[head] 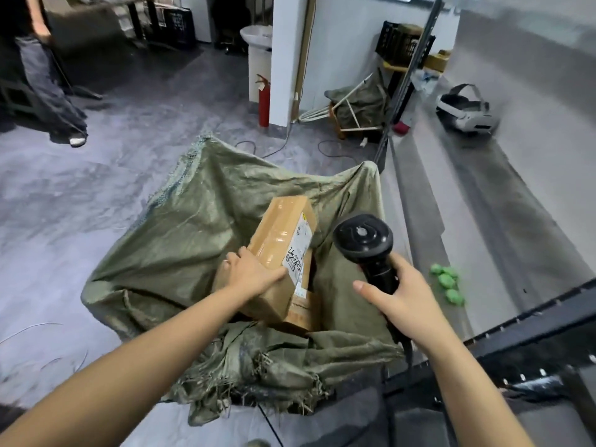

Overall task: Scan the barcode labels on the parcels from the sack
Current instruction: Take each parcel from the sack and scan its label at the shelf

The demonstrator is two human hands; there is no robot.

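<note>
A large green woven sack (180, 240) lies open on the floor in front of me. Inside its mouth, my left hand (253, 272) grips the near end of a brown cardboard parcel (280, 230), tilted up, with a white barcode label (298, 253) on its right side. A second cardboard parcel (304, 312) lies beneath it in the sack. To the right, my right hand (403, 300) holds the handle of a black barcode scanner (362, 240), whose head sits level with the label and a little to its right.
A grey metal shelf (483, 201) runs along the right with a white headset (464, 111) and green objects (448, 282) on it. Another person (48, 79) stands at far left. A red fire extinguisher (263, 101) stands by a white pillar (287, 59); cables lie on the floor.
</note>
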